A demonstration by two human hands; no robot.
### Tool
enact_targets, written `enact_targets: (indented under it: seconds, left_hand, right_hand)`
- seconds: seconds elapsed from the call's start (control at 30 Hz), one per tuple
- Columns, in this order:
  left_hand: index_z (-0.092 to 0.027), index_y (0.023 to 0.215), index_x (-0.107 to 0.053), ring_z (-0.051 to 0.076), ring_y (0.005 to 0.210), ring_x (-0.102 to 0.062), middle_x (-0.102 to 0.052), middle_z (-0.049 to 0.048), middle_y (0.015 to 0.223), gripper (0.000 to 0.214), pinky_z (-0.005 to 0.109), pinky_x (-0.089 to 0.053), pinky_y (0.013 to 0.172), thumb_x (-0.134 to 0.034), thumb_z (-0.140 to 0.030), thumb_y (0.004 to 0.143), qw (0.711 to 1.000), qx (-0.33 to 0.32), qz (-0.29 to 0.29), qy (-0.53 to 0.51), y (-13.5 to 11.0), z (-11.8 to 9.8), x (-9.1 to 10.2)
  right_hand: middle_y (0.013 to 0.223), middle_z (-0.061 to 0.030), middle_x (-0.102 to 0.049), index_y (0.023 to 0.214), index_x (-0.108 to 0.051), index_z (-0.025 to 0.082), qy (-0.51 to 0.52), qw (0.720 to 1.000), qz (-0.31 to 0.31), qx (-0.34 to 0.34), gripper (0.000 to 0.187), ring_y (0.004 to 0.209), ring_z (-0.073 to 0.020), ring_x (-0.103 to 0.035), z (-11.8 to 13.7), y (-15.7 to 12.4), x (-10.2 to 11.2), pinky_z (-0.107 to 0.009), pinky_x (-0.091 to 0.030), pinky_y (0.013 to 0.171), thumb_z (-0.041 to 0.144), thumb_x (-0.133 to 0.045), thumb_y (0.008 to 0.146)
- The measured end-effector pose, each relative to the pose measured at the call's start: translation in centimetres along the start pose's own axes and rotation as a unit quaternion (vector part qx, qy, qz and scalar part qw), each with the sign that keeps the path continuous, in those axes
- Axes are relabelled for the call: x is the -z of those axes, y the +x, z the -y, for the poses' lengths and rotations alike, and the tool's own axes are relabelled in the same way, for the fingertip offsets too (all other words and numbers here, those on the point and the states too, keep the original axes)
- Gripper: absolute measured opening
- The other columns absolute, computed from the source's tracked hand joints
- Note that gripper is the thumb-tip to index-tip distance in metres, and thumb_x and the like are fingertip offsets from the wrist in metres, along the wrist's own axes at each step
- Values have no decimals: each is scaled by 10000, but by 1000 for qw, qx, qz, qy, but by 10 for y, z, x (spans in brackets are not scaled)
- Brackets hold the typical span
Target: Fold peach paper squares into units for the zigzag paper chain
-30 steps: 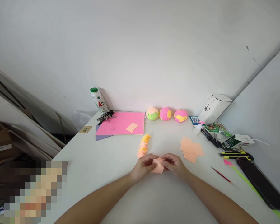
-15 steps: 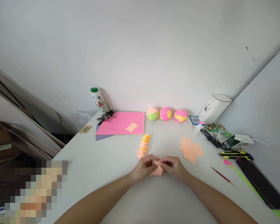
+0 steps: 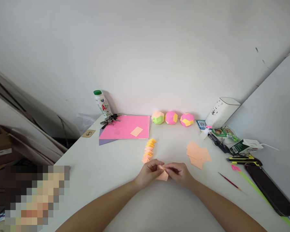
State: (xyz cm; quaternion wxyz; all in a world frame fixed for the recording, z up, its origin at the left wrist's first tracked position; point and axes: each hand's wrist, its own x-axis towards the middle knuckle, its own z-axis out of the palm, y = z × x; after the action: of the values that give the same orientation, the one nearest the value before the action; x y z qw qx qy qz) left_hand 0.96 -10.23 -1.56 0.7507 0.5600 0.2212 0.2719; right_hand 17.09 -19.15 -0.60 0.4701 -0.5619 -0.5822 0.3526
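Note:
Close to the table's front, a peach sheet of paper (image 3: 162, 176) with a fold in it is pinched between both hands. My left hand (image 3: 148, 174) grips its left side, thumb on top. My right hand (image 3: 180, 173) closes on the upper right part with thumb and forefinger; the other fingers are partly hidden. Just beyond the left hand runs a row of folded peach and yellow paper pieces (image 3: 149, 150). Several loose peach paper sheets (image 3: 197, 154) lie overlapping to the right of the right hand.
Three paper balls (image 3: 171, 118) stand along the wall. At the back left are a pink folder (image 3: 125, 127), keys (image 3: 110, 120) and a bottle (image 3: 102, 103). A thin red brush (image 3: 228, 180), a utility knife (image 3: 244, 160) and a black phone-like slab (image 3: 270, 190) lie on the right.
The peach paper has tilted slightly between the fingers, and its lower edge sits a little higher. Both hands have barely shifted.

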Motion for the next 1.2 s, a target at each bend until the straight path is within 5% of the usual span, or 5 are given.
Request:
enact_targets:
  seconds: [0.2,0.37,0.5,0.77,1.2]
  left_hand:
    - [-192,944,-617,78,544,-446,-478,-40,633,290,234,-395,550,-681,-367,722,1000,-15,5,-7,0,4,2]
    - [-197,896,-664,103,656,-507,-510,71,997,236,240,-440,547,-657,-376,742,993,-69,4,99,0,2,1]
    - [-182,858,-704,152,729,-545,-556,74,860,214,271,-465,627,-595,-356,798,980,-73,10,187,-1,-2,0]
    - [-151,800,-715,144,668,-563,-610,58,721,191,260,-460,605,-594,-299,806,977,-93,1,192,-2,1,0]
    - [-172,854,-733,176,776,-616,-689,81,808,176,285,-495,689,-597,-278,818,983,-95,12,159,-2,2,1]
  right_hand:
    - [711,-33,-639,957,-656,183,-50,998,7,37,215,521,-118,-517,-3,-1,-4,-237,-420,487,317,-570,811]
    - [702,-37,-664,940,-668,203,-75,996,-5,53,200,533,-133,-537,-5,0,-4,-246,-423,502,313,-526,853]
    - [713,-44,-683,917,-675,208,-63,996,-19,61,183,532,-141,-568,-4,0,-3,-254,-445,508,310,-539,848]
    - [651,-32,-652,858,-659,178,-52,997,-41,31,212,474,-116,-537,-4,0,-4,-231,-445,455,360,-553,833]
    - [564,7,-572,778,-642,178,-27,999,-10,-30,206,464,-115,-506,-2,2,-1,-236,-405,454,360,-559,827]
